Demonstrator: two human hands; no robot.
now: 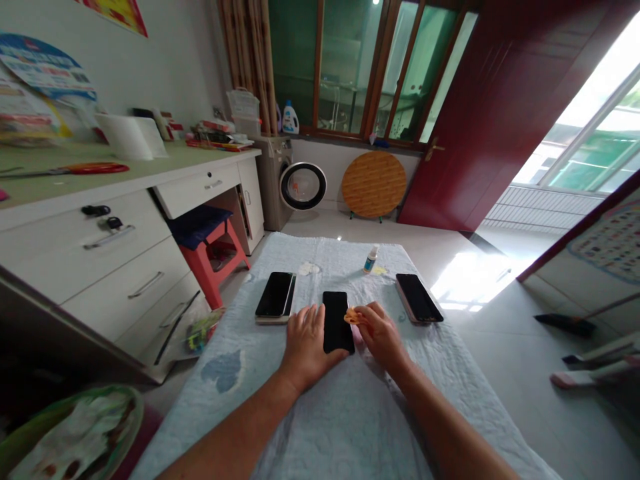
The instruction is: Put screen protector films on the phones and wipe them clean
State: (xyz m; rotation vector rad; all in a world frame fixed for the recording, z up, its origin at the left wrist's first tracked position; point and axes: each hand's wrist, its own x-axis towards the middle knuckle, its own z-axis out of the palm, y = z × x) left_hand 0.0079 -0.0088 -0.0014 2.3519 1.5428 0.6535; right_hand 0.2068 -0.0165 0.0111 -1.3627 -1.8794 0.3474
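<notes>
A black smartphone [336,313] lies screen up on the pale blue cloth cover [305,427]. Against its left edge rests my left hand [307,347], open, fingers stretched out flat and the thumb along the phone's bottom edge. My right hand [381,335] is closed on a bunched orange cloth [354,316], which touches the phone's right edge. Left of the hands, another dark phone [274,295] lies on a pale, flat item. A third phone [420,298] lies to the right, also on something pale. Behind stands a small spray bottle [371,259].
A white desk [135,220] with drawers runs along the left, with a red stool [210,250] beside it. Farther back are a washing machine [277,193] with its door open and a round wooden tabletop [374,185]. A green basin [133,427] stands at lower left.
</notes>
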